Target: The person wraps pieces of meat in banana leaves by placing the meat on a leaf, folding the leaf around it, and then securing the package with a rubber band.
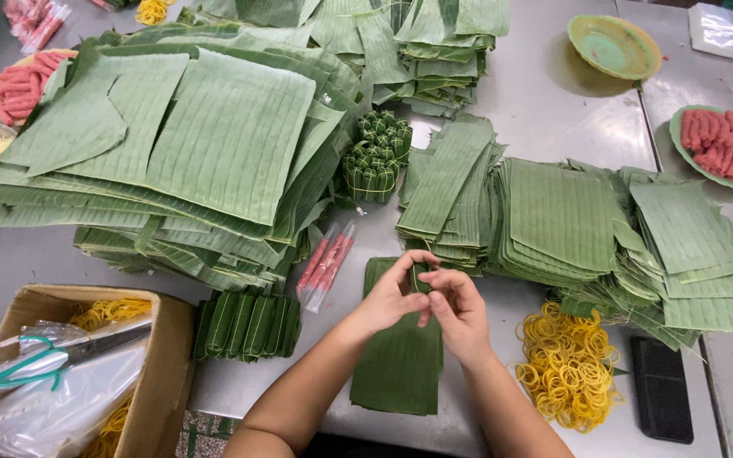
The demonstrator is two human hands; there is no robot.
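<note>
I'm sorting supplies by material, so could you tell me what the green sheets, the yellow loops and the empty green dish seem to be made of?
Green sheets: real leaf, likely banana; matte, with fine parallel ribs and torn edges. Both hands, left hand and right hand, pinch a folded strip of it.
Yellow loops: rubber bands, thin and slack in a tangled heap.
Empty green dish: probably plastic; smooth, slightly glossy, worn-looking.

Your table (553,93) is smooth, dull-sheened metal. The leaves (214,127) look matt and ribbed. Near right, the rubber bands (566,360) are glossy yellow; near left, a matt cardboard box (167,373) holds crinkled clear plastic (53,399).
</note>
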